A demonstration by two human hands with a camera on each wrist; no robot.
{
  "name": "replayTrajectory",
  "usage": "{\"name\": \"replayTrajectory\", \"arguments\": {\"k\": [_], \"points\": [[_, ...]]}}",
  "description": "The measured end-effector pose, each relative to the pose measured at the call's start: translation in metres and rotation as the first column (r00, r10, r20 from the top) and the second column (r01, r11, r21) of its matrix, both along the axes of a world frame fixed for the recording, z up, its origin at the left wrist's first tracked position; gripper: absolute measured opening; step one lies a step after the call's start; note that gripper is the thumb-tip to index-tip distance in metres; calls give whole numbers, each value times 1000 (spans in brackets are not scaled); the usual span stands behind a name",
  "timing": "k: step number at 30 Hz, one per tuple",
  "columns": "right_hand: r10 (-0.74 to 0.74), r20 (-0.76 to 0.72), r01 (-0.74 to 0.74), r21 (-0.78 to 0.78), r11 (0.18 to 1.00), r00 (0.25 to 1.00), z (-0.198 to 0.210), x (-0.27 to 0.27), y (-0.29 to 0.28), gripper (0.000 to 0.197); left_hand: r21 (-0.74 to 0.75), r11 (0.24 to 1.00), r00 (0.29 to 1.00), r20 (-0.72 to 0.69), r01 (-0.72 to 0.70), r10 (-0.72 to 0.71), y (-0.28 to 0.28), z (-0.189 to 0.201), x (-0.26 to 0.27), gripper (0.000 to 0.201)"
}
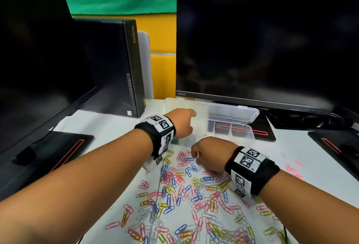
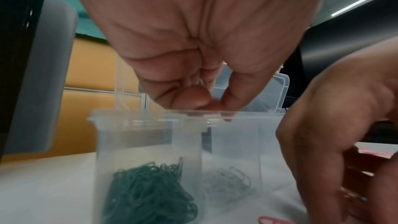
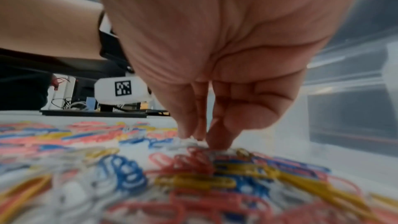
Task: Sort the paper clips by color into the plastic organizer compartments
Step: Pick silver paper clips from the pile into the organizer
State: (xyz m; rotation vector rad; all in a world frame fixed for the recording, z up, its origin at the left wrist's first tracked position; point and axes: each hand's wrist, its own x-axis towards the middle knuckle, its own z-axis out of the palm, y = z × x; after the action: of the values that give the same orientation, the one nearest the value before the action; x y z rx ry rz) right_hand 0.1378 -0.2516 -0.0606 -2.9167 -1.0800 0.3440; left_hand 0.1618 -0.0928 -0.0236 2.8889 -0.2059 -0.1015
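My left hand [image 2: 193, 54] hovers bunched over the organizer [image 2: 237, 139], its hold unclear, while my right hand [image 3: 215, 74] pinches at clips [image 3: 193, 161] on the desk [image 1: 108, 138].

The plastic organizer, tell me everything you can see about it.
The plastic organizer is clear, long and shallow, with divider walls and a hinged lid standing open toward the monitor. It sits on the white table, partly over the monitor's base. One end compartment holds green clips, its neighbour pale ones. The left hand hovers over its rim with bunched fingertips.
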Motion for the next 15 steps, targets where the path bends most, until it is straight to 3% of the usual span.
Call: {"name": "replayTrajectory", "arguments": {"k": [5,9,15], "points": [[62,24,-63,16,998,998,-3,2,7,5,-50,995,992,97,82,-77,12,1,-11,55],[83,36,-84,8,996,996,-7,3,6,11,-111,983,967,227,146,-118,29,4,-36,17],[67,67,-69,34,997,995,-2,-1,7,8,171,960,967,-171,220,-191,55,-24,-76,14]]}}
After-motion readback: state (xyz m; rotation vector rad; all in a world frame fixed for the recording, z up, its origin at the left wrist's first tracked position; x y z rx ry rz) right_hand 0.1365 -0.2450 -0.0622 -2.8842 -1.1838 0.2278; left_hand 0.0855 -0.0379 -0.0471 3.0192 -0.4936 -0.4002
